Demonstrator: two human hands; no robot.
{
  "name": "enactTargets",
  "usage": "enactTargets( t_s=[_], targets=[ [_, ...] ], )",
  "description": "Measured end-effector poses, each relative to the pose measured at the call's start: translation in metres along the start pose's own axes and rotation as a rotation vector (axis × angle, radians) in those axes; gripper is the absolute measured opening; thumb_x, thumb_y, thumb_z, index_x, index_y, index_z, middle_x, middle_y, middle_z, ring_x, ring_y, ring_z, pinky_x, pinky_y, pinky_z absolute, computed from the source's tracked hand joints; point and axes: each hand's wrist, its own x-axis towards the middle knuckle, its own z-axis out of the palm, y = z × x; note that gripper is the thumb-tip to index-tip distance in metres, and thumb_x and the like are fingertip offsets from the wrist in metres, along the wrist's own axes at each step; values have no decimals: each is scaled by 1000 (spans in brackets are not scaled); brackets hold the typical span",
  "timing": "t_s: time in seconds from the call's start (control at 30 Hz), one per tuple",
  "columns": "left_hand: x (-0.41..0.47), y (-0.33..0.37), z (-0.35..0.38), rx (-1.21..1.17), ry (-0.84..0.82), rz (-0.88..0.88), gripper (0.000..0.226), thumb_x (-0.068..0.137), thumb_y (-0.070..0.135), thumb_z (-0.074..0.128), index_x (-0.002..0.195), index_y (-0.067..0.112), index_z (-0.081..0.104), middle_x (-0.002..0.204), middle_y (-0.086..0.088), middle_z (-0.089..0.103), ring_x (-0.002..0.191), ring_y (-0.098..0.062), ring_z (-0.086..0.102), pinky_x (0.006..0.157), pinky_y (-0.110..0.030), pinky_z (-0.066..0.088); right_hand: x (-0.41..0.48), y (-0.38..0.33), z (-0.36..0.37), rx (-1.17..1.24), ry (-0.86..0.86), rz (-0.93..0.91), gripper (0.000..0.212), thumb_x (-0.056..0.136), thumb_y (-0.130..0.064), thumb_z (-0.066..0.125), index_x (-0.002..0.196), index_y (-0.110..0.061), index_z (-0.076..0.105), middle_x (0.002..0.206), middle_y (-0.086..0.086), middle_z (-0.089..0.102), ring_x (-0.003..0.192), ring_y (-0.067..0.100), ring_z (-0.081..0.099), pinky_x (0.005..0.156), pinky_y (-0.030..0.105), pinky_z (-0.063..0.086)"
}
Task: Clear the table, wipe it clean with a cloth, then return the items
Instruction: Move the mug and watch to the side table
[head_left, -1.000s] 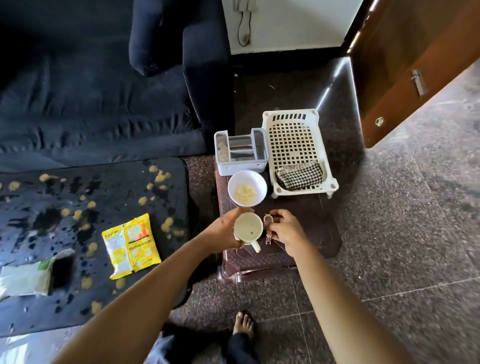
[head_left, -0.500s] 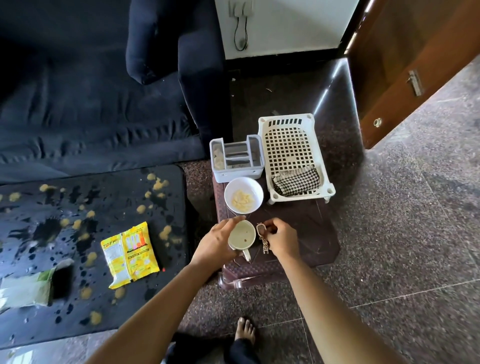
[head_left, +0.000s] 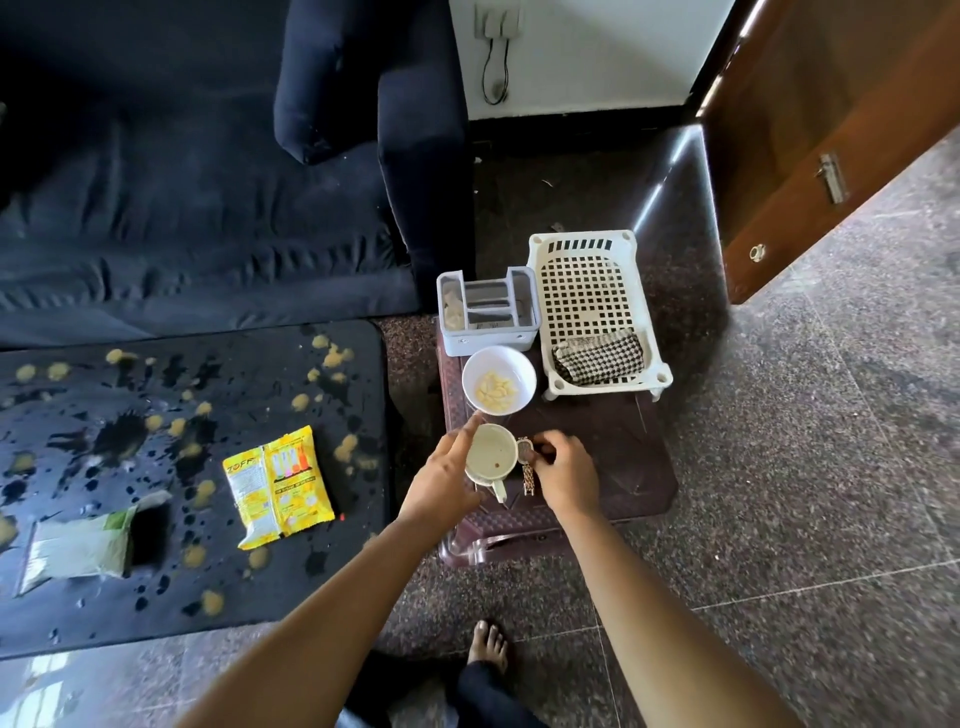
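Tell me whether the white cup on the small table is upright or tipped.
Upright. The cup stands on the table beside the watch, its round mouth facing up at the camera, handle toward the person.

Dark sofa (head_left: 182, 208), speckled granite floor (head_left: 805, 467), wooden door (head_left: 831, 130), white wall (head_left: 597, 47)
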Motion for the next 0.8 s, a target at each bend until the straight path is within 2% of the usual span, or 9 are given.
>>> enactTargets(
  t_s=[0.07,0.17,0.27,0.33,0.43,0.53,0.6,0.7,0.8],
  targets=[
    [-11,4,-8,-36,30,-72,101,73,2,66,152,30,11,145,-2,37,115,-24,54,88,-37,51,-13,-14,-9,42,88,-25,22,87,-13,63,108,-15,66,107,7,60,96,28,61,75,36,48],
    [-28,5,-28,-117,102,-133,82,77,7,67,148,25,30,146,-1,42,123,-19,51,98,-29,45,-33,-48,-19,83,260,-136,17,87,-11,61,102,-15,67,100,4,62,88,25,61,69,33,46],
    [-55,-16,-56,-225,229,-196,63,81,15,68,138,23,46,134,1,54,115,-16,57,94,-28,47,-59,-97,-13,187,328,-334,17,85,-6,63,98,-15,69,93,3,63,76,18,58,66,29,44],
    [-66,-25,-68,-304,313,-240,51,82,18,68,131,24,54,121,4,62,108,-13,60,90,-28,49,-66,-114,-7,243,279,-425,19,84,-3,63,97,-15,68,91,1,62,73,13,56,68,24,45],
    [-94,-62,-98,-413,467,-367,38,85,20,66,122,25,58,108,10,65,101,-9,61,82,-26,50,-78,-143,34,208,105,-506,20,81,-2,66,96,-15,69,86,-1,60,70,15,57,66,27,47],
    [-127,-123,-132,-376,580,-500,37,84,17,65,120,20,58,113,5,65,99,-10,60,77,-23,44,-90,-170,97,125,-149,-457,20,80,-6,68,97,-16,67,90,-2,61,77,20,60,69,33,49],
    [-145,-165,-149,-325,619,-568,38,84,13,64,121,15,58,116,-2,63,104,-20,60,83,-28,44,-95,-181,135,19,-285,-391,23,81,-10,68,103,-14,66,101,3,63,91,23,60,73,33,47],
    [-166,-223,-168,-331,646,-685,33,86,7,60,119,12,57,117,-10,60,109,-29,56,85,-30,41,-100,-191,174,-164,-359,-314,30,85,-14,65,115,-14,61,118,8,59,110,28,53,80,35,45],
    [-178,-276,-184,-285,608,-789,43,88,11,58,131,16,49,129,-12,53,118,-30,51,94,-35,41,-104,-202,199,-296,-356,-246,37,88,-18,62,124,-15,55,125,11,54,116,32,50,85,39,45]
  ],
)
